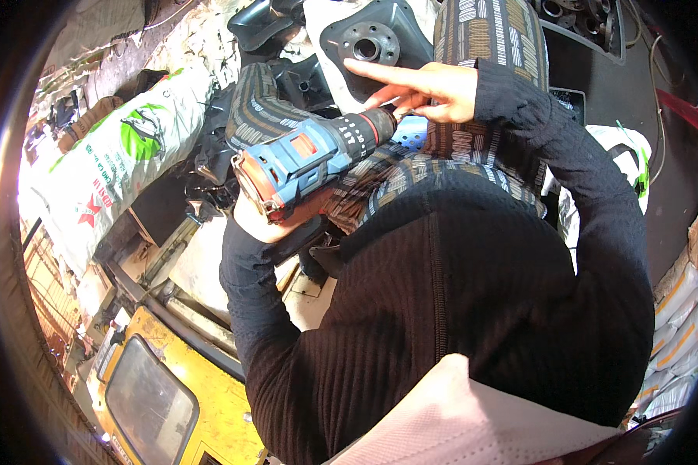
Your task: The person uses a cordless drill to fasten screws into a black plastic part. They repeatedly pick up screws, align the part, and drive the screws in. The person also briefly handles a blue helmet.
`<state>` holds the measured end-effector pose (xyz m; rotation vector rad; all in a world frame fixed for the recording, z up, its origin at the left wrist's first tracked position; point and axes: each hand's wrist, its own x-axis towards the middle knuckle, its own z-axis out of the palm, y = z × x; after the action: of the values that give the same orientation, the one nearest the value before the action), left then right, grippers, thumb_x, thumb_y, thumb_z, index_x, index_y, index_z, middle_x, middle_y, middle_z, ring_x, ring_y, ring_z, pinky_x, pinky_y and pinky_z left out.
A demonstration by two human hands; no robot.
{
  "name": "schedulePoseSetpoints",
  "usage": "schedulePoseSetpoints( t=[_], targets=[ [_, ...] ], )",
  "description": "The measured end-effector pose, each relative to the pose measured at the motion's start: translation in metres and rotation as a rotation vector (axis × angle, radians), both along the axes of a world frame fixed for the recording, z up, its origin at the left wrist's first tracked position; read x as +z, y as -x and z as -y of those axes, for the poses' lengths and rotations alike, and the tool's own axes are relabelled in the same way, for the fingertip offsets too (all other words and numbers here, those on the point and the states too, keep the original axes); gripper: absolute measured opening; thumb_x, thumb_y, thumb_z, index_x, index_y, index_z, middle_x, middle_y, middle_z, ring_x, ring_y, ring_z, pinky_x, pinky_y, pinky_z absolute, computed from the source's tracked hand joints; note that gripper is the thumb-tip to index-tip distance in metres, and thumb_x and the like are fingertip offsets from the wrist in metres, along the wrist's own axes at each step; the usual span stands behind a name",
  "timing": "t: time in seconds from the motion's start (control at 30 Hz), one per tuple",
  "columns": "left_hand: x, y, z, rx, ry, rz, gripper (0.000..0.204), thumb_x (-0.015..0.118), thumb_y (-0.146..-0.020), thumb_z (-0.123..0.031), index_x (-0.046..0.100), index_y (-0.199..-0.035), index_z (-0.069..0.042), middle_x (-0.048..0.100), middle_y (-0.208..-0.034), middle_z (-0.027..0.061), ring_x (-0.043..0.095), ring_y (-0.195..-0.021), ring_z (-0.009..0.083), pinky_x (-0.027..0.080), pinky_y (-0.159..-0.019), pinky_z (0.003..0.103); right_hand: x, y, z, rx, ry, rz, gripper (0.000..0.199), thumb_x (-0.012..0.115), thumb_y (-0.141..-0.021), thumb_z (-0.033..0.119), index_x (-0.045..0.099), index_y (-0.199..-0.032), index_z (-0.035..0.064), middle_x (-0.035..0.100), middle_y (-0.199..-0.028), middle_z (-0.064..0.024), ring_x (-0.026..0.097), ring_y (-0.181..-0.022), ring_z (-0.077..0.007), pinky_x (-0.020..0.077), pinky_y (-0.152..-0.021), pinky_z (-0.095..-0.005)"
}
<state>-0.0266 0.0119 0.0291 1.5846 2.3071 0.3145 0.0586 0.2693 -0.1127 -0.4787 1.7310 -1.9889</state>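
Note:
My left hand (254,220) grips the handle of a blue cordless drill (306,159) with an orange rear, held level and pointing right. Its black chuck (372,126) meets my right hand (434,87), whose curled fingers touch the chuck's tip while the index finger stretches left. That finger lies over a black metal plate with a round hub (368,45). A blue perforated part (411,133) shows just under the chuck. Whatever sits between the curled fingers is hidden. Both arms wear black ribbed sleeves.
Striped brown upholstery (488,46) of a chair stands behind the hands. A white sack with green and red print (124,151) lies at the left, a yellow machine with a window (163,387) at the lower left, stacked sacks (675,325) at the right.

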Motion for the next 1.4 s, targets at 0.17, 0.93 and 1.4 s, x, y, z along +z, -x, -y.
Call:
schedulePoseSetpoints(
  t=[0.17, 0.93, 1.4],
  targets=[
    [-0.007, 0.0, -0.001, 0.162, -0.025, 0.181, 0.036, 0.077, -0.064, -0.016, 0.065, -0.097, -0.011, 0.064, -0.09, 0.0043, 0.062, -0.077, 0.023, 0.048, -0.068, 0.035, -0.03, 0.007, -0.006, -0.065, 0.298, 0.102, 0.086, 0.04, -0.073, -0.011, 0.009, -0.146, 0.0238, 0.036, -0.141, -0.0101, 0.041, -0.125, -0.0219, 0.0349, -0.102, -0.034],
    [-0.052, 0.033, -0.037, 0.269, 0.175, 0.275, 0.039, 0.071, -0.072, -0.005, 0.057, -0.108, -0.004, 0.061, -0.103, 0.0098, 0.061, -0.092, 0.0209, 0.049, -0.079, 0.033, -0.108, 0.045, 0.019, -0.728, -0.451, 0.471, 0.031, 0.06, -0.081, 0.03, 0.064, -0.103, 0.0086, 0.066, -0.093, -0.0103, 0.063, -0.089, -0.0242, 0.0473, -0.081, -0.0334],
    [-0.024, 0.105, -0.113, 0.591, 0.594, 0.683, 0.045, 0.078, -0.065, -0.013, 0.059, -0.105, -0.005, 0.063, -0.088, 0.0078, 0.061, -0.084, 0.0184, 0.049, -0.075, 0.031, -0.122, 0.047, 0.022, -0.654, -0.217, 0.501, 0.021, 0.057, -0.086, 0.016, 0.059, -0.104, 0.0047, 0.059, -0.081, 0.0007, 0.053, -0.072, -0.0088, 0.0453, -0.066, -0.0246]
  ],
)
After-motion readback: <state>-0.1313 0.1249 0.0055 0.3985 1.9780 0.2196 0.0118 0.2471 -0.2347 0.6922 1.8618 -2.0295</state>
